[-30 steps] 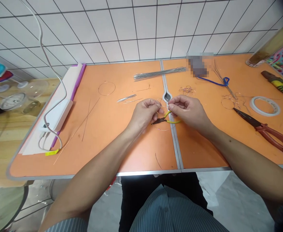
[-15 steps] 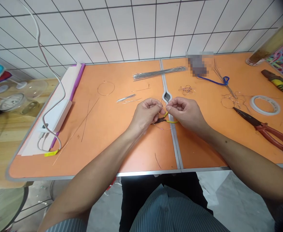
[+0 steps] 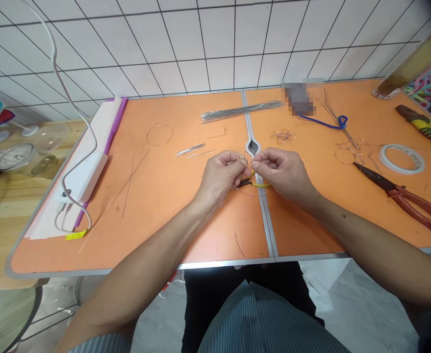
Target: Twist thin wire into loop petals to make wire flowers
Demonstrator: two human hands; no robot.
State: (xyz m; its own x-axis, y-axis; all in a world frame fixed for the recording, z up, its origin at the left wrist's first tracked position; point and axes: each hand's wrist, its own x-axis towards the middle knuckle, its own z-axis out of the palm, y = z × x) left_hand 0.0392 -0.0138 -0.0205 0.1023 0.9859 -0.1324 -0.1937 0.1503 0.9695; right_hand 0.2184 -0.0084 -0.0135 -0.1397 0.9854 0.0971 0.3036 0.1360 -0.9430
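Head cam, watching from my end: the left hand (image 3: 218, 171) and right hand (image 3: 283, 171) are working together at centre table, knuckles up, fingertips nearly meeting. Both look pinched on a fine wire (image 3: 235, 157), though it is too thin to follow between the fingers. Neither hand is gripping anything larger that I can confirm.

Right under the fingertips, at 6 o'clock from them, yellow-handled pliers (image 3: 257, 185) are sitting with the black nose (image 3: 243, 183) pointing at 9. I can't tell if either hand is clamping them. A thin wire loop (image 3: 250, 193) is showing beneath them. The whole job is sitting over the metal centre seam (image 3: 264, 211) of the orange folding table (image 3: 156, 230), just below its handle cutout (image 3: 253, 146).

Around the hands:
- 12: bundle of straight steel rods (image 3: 239, 111)
- 1: blue cord (image 3: 325, 122) running from a pixelated object (image 3: 299, 98), with a tangled coppery wire (image 3: 283, 136) nearer in
- 2: wire loops (image 3: 351, 154), with a tape roll (image 3: 401, 159) just beyond
- 3: red-handled pliers (image 3: 402, 196)
- 10: wire ring (image 3: 160, 135) and short rod bunch (image 3: 190, 149)
- 9: white power strip (image 3: 85, 176) with its white cable (image 3: 64, 88) trailing up toward 11

Tiled wall (image 3: 215, 49) is filling the top of the view.
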